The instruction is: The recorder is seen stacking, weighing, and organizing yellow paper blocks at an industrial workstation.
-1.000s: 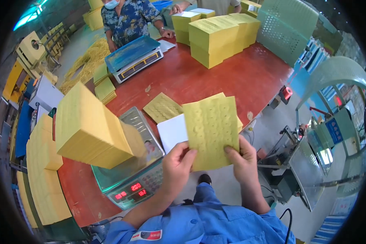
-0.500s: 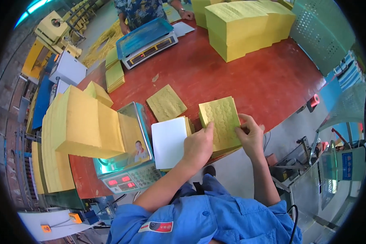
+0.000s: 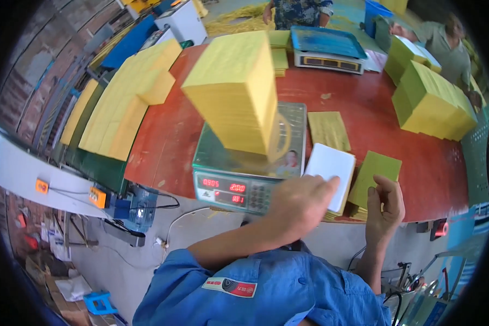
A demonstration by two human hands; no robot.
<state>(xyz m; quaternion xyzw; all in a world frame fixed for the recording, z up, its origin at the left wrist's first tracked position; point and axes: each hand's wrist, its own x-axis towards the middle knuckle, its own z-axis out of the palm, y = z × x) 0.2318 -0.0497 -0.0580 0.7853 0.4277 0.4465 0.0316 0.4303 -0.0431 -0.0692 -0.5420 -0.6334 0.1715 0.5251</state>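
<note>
My left hand (image 3: 303, 207), smeared by motion, is over the lower left edge of a white rectangular card (image 3: 330, 173), next to the scale's keypad. What its fingers hold, if anything, is unclear. The card lies on a small stack of yellow paper. My right hand (image 3: 386, 209) is raised with thumb and forefinger apart and nothing between them, at the near right corner of a stack of yellow paper sheets (image 3: 376, 175). A tall yellow paper block (image 3: 234, 95) stands on the digital scale (image 3: 205, 155). A blurred, curved yellow strip (image 3: 283, 136) shows beside the block.
One flat yellow sheet (image 3: 330, 130) lies beyond the card on the red table (image 3: 165, 136). Long yellow paper stacks (image 3: 126, 103) line the left side; more (image 3: 432, 106) stand at right. A second scale (image 3: 328, 49) sits at the far edge, with two people beyond.
The view has swung left. My left hand has left the yellow stack and moved left to the white card. My right hand has let go of the stack's edge.
</note>
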